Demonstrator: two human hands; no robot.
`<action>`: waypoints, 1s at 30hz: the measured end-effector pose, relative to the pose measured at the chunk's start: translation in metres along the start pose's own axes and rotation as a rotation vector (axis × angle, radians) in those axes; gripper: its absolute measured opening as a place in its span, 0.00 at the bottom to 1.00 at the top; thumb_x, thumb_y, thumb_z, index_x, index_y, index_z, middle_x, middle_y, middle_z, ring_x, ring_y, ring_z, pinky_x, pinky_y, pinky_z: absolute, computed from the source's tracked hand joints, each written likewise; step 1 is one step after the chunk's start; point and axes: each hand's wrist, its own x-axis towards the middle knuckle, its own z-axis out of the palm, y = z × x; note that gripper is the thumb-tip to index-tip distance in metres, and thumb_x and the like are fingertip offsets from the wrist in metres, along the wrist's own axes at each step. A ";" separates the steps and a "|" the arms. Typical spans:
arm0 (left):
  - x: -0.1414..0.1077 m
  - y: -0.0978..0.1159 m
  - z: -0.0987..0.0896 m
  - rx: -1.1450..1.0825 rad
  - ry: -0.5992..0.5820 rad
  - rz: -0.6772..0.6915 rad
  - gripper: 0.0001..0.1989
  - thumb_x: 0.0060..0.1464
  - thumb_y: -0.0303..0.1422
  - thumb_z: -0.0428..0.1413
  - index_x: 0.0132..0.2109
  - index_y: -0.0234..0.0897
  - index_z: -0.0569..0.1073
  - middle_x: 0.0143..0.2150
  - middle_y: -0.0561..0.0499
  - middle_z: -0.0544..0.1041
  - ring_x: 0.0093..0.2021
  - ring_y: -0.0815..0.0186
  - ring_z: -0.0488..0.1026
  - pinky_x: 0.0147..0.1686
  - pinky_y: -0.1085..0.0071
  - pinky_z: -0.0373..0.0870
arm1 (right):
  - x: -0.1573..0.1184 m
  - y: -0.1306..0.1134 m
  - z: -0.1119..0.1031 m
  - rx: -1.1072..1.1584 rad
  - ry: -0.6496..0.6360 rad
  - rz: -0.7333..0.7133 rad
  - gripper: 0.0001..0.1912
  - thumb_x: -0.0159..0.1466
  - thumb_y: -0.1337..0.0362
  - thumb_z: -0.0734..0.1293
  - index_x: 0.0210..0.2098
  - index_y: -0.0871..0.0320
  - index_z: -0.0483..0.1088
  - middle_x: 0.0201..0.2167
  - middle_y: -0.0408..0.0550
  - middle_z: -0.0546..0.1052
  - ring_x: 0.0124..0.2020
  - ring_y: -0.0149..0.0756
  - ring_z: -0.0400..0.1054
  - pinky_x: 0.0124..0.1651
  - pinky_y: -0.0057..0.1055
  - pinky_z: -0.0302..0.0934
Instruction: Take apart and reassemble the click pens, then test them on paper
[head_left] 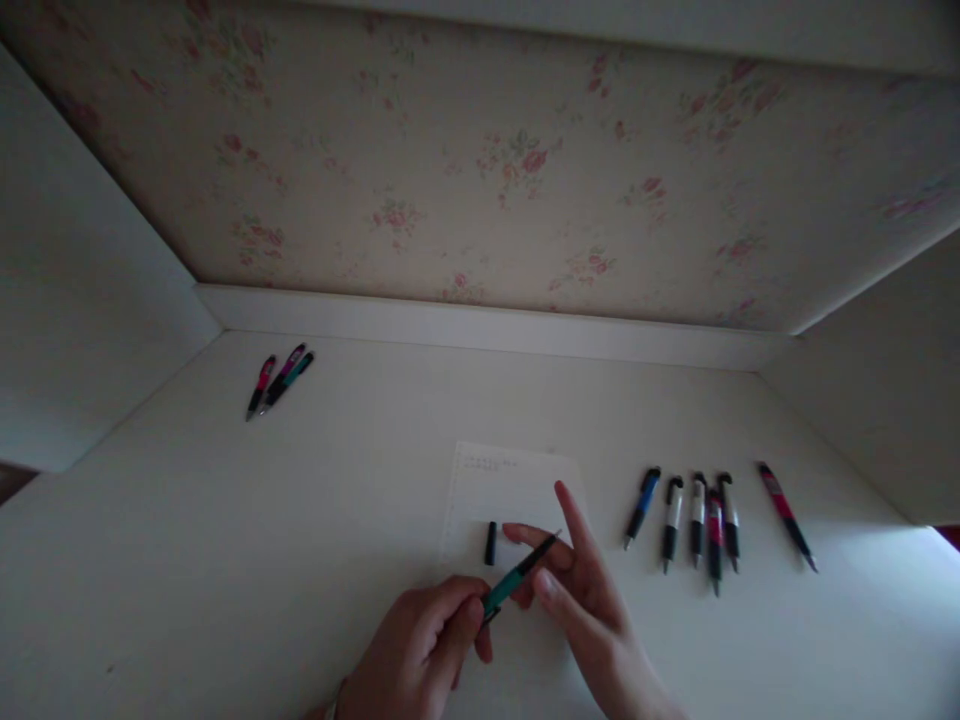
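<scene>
My left hand [424,640] grips the teal pen [510,583], tip toward two o'clock; my right hand [596,605], fingers spread, surrounds its tip end, contact unclear. Eleven o'clock: black tube [490,544] on paper [517,485]. Ten: three pens [283,376]. Two: six more pens [715,535].

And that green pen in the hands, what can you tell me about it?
The green pen has a smooth, plastic-looking teal barrel, a black front section, a slim pointed tip and a dark clip. The left hand pinches its clip end, and it slants across the view with the tip towards the upper right. The right hand is open around the front section; whether it touches is unclear.
</scene>
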 end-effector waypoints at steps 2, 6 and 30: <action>0.001 -0.002 0.001 0.017 0.007 0.001 0.23 0.68 0.46 0.44 0.36 0.36 0.75 0.25 0.53 0.72 0.23 0.70 0.65 0.25 0.76 0.61 | 0.004 -0.003 0.000 -0.018 0.020 -0.004 0.28 0.60 0.53 0.76 0.58 0.38 0.69 0.45 0.46 0.80 0.31 0.31 0.72 0.35 0.27 0.68; 0.001 -0.005 0.001 0.033 -0.002 0.047 0.17 0.67 0.44 0.47 0.43 0.37 0.75 0.31 0.50 0.78 0.25 0.69 0.67 0.25 0.77 0.62 | 0.009 -0.008 0.000 -0.137 0.059 0.044 0.13 0.60 0.53 0.76 0.28 0.56 0.79 0.25 0.44 0.75 0.24 0.28 0.65 0.28 0.24 0.61; -0.009 -0.005 0.002 0.336 0.067 0.202 0.26 0.71 0.40 0.36 0.30 0.41 0.71 0.19 0.53 0.71 0.23 0.65 0.71 0.33 0.73 0.69 | 0.012 -0.007 0.000 -0.129 -0.016 0.048 0.14 0.67 0.52 0.69 0.37 0.58 0.77 0.33 0.47 0.77 0.22 0.26 0.62 0.28 0.26 0.59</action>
